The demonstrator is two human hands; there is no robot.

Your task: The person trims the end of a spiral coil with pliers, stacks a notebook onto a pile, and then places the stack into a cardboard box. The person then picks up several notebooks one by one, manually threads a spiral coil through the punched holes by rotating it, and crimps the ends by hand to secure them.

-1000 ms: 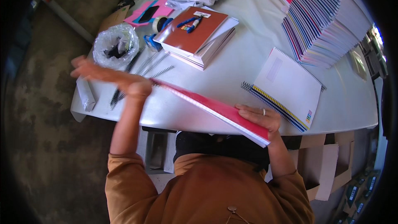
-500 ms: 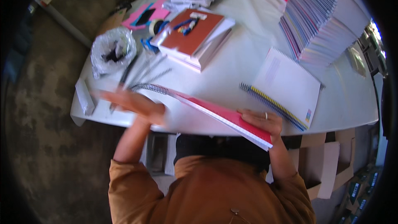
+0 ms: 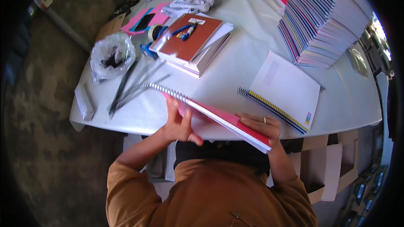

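Note:
A spiral notebook (image 3: pixel 229 119) with a red cover is held on edge over the table's near side, its white page edges slanting down to the right. A dark metal coil (image 3: pixel 169 92) runs through the holes at its left end. My right hand (image 3: pixel 263 127), with a ring on one finger, grips the notebook's right end, fingers over the red cover. At the left end, my left hand (image 3: pixel 179 122) has its fingers spread, the upper ones reaching up against the cover below the coil. Part of those fingertips is hidden.
Loose coils (image 3: pixel 139 86) lie left of the notebook, by a plastic bag (image 3: pixel 112 59). Pliers (image 3: pixel 185 30) rest on a brown-covered stack (image 3: pixel 202 52). Bound notebooks (image 3: pixel 282 90) lie at right, before a tall notebook stack (image 3: pixel 313 21). Cardboard boxes (image 3: pixel 313 168) stand below the table's edge.
My left hand, blurred and stretched out flat beside the coil before, has come right and under the notebook's left end. The coil's loose tail no longer sticks out left. My right hand keeps its grip.

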